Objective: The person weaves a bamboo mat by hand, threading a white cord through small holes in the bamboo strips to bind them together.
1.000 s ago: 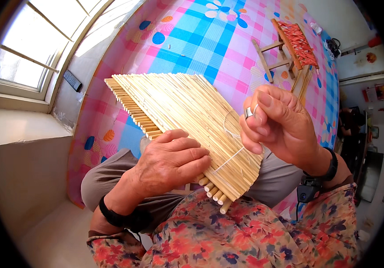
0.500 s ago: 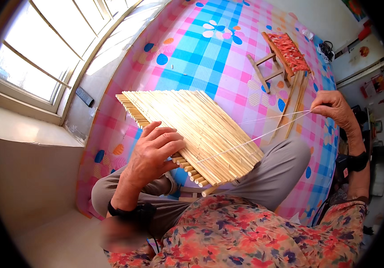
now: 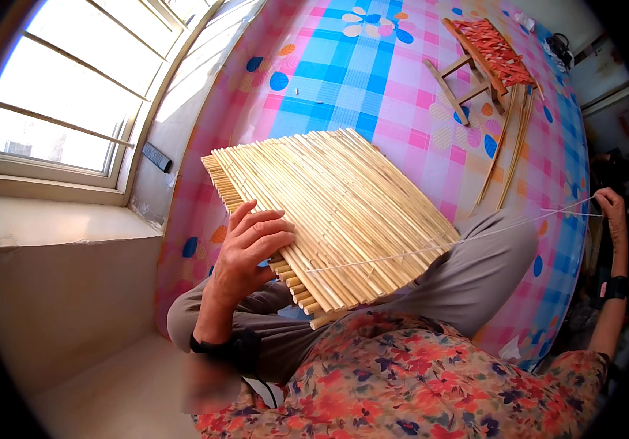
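A flat panel of pale reed sticks [image 3: 344, 205], with a second layer of thicker stick ends showing under its left and lower edges, lies tilted across my legs. My left hand [image 3: 249, 245] grips its left edge near the bottom, fingers curved over the top. A white thread [image 3: 417, 250] runs from the lower left part of the panel out to the right, where my right hand [image 3: 611, 205] pinches it at arm's length. The thread makes a long taut line with a loop near that hand.
I sit cross-legged on a checked, flower-patterned bed cover [image 3: 329, 80]. A wooden stool with red woven seat [image 3: 486, 58] lies beside long thin sticks [image 3: 512, 154] at upper right. A remote [image 3: 156, 156] rests on the sill by the barred window [image 3: 66, 95] at left.
My right hand has moved from over the panel far out to the right, drawing the thread long. My left hand has shifted slightly on the panel's edge.
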The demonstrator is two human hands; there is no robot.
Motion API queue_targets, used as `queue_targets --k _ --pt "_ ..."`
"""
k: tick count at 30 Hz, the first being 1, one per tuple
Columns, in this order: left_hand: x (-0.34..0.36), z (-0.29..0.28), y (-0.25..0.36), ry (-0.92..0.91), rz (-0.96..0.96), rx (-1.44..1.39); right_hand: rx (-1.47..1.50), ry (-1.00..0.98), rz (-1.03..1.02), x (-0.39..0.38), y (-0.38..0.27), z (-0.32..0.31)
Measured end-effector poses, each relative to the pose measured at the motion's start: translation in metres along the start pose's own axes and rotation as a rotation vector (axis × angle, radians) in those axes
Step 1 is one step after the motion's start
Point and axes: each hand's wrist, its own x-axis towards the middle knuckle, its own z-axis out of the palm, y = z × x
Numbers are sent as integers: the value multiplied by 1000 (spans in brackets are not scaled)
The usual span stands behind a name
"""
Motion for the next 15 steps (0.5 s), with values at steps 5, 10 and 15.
queue_targets --k 5,10,15 --pt "-5 2 3 6 -25 38 -153 100 21 -21 120 -29" --pt "-3 -4 9 9 -82 92 -221 295 176 -52 217 -55" --pt "-19 -3 2 2 -112 92 -245 308 183 -66 268 -120"
